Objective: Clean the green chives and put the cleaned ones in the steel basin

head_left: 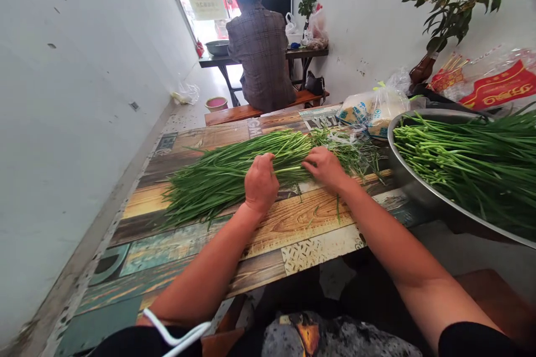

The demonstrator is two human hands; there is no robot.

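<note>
The left hand (262, 183) is curled closed on a green stalk (288, 169) over the table (268, 262); the right hand's (324, 166) fingertips pinch its pale end, beside the heap of greens (221, 175).

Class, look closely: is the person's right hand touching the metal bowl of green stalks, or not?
Apart. The head view shows tabletop and loose green trimmings between the right hand and the metal bowl.

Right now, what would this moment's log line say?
left hand closed on green stalk | right hand pinching its pale end | pile of greens on table | metal bowl at right, holding more greens
</note>
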